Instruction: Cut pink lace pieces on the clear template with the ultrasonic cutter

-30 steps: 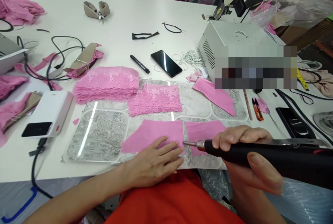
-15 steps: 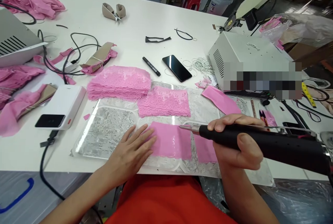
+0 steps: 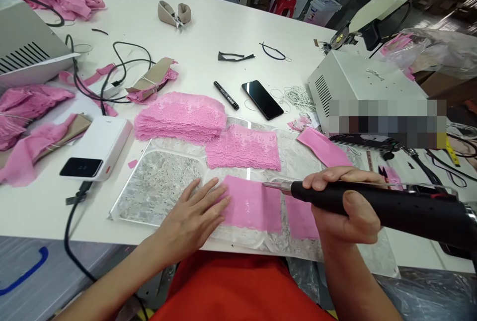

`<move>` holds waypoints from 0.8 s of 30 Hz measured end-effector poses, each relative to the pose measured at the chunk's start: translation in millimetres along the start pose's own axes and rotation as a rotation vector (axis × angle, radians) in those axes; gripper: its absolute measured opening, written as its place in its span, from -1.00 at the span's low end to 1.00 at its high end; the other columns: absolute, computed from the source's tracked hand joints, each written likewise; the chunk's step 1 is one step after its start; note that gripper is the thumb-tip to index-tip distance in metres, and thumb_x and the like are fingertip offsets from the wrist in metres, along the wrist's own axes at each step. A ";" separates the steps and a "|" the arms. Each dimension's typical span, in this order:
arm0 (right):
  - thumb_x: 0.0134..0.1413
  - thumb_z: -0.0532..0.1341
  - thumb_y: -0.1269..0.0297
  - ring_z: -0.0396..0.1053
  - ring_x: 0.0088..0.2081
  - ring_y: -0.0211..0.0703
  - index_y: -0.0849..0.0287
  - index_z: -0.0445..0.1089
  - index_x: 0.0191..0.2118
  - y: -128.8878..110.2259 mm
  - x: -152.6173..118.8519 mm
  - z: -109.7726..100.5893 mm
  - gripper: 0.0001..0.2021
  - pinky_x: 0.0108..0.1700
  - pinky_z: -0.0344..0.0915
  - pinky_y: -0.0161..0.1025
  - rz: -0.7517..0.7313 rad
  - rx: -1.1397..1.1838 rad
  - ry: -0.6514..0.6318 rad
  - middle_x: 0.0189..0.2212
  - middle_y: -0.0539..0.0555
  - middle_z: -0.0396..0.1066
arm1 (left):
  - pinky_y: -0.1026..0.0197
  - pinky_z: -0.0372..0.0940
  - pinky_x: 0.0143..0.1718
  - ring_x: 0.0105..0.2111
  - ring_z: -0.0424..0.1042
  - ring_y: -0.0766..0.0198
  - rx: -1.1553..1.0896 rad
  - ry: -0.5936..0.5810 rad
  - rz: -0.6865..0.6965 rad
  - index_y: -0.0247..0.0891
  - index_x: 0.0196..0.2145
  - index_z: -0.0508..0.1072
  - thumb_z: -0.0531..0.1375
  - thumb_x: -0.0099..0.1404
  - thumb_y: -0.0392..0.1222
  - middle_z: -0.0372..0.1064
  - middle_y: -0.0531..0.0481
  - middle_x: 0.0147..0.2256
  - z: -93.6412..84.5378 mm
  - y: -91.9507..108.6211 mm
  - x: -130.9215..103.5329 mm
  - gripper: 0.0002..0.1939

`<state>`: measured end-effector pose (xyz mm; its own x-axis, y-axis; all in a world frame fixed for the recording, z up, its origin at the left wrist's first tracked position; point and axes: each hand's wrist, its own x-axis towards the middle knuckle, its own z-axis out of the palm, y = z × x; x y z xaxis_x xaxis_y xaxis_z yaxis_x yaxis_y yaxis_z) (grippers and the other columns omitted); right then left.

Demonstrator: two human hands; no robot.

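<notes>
One pink fabric panel (image 3: 246, 207) lies on the marble-patterned mat (image 3: 160, 179), the left hand (image 3: 194, 219) spread flat at its edge, the right hand (image 3: 346, 226) wrapping its grip around a black handpiece (image 3: 413, 214). Placing the metal tip (image 3: 276, 186) seems underway; next likely calls for steady fabric.

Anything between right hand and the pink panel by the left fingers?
The black tool in the right hand, its metal tip over the panel; a second pink piece lies flat alongside. Nothing else visible.
</notes>
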<state>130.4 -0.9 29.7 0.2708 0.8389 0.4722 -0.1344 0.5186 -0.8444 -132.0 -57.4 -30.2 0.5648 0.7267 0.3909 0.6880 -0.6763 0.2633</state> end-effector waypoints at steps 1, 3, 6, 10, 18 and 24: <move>-0.09 0.25 0.28 0.33 -0.56 -0.27 0.14 0.40 -0.35 -0.5 0.2 1.4 -0.88 -0.52 0.40 -0.19 0.007 0.002 -0.006 -0.47 -0.02 0.36 | -0.05 -0.13 0.38 0.32 0.10 0.10 0.000 0.006 0.001 -0.26 0.12 0.39 0.05 0.46 -0.30 0.32 -0.10 0.20 0.0 0.1 -0.4 -0.67; -0.10 0.24 0.28 0.34 -0.56 -0.28 0.13 0.41 -0.34 -1.1 0.7 5.4 -0.87 -0.52 0.41 -0.19 0.016 0.017 -0.022 -0.47 -0.03 0.36 | -0.05 -0.11 0.37 0.33 0.09 0.11 -0.003 0.021 0.001 -0.26 0.12 0.39 0.04 0.46 -0.31 0.31 -0.10 0.20 -0.5 0.3 -0.9 -0.67; -0.10 0.24 0.30 0.34 -0.55 -0.28 0.13 0.42 -0.33 -0.9 1.3 13.7 -0.87 -0.51 0.42 -0.19 0.026 0.064 -0.056 -0.46 -0.03 0.38 | -0.04 -0.11 0.38 0.32 0.10 0.11 -0.015 0.037 0.001 -0.27 0.10 0.40 0.04 0.46 -0.31 0.32 -0.10 0.20 -2.0 0.8 -1.2 -0.69; -0.10 0.24 0.32 0.35 -0.55 -0.28 0.14 0.42 -0.34 1.3 1.4 23.4 -0.88 -0.50 0.42 -0.19 0.025 0.076 -0.077 -0.46 -0.03 0.39 | -0.04 -0.08 0.37 0.30 0.14 0.10 -0.020 0.042 -0.001 -0.27 0.07 0.42 0.05 0.45 -0.31 0.35 -0.08 0.18 -3.4 1.7 -1.0 -0.70; -0.07 0.22 0.35 0.36 -0.54 -0.28 0.16 0.41 -0.35 5.1 0.0 31.2 -0.91 -0.50 0.43 -0.19 0.019 0.080 -0.105 -0.46 -0.02 0.39 | -0.05 -0.06 0.35 0.28 0.18 0.06 -0.042 0.063 -0.002 -0.30 0.06 0.43 0.06 0.45 -0.31 0.40 -0.09 0.13 -4.3 2.0 -1.3 -0.72; -0.07 0.23 0.35 0.36 -0.54 -0.27 0.15 0.40 -0.35 4.9 -0.3 32.7 -0.91 -0.50 0.42 -0.18 0.028 0.061 -0.129 -0.47 -0.04 0.39 | -0.08 -0.02 0.32 0.23 0.24 0.03 -0.048 0.078 0.000 -0.31 0.04 0.44 0.07 0.46 -0.29 0.44 -0.09 0.08 -3.7 1.4 -2.1 -0.74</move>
<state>98.4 6.8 33.6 0.1422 0.8653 0.4807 -0.1987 0.5007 -0.8425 -133.9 -60.3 -27.4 0.5261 0.7168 0.4576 0.6646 -0.6823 0.3047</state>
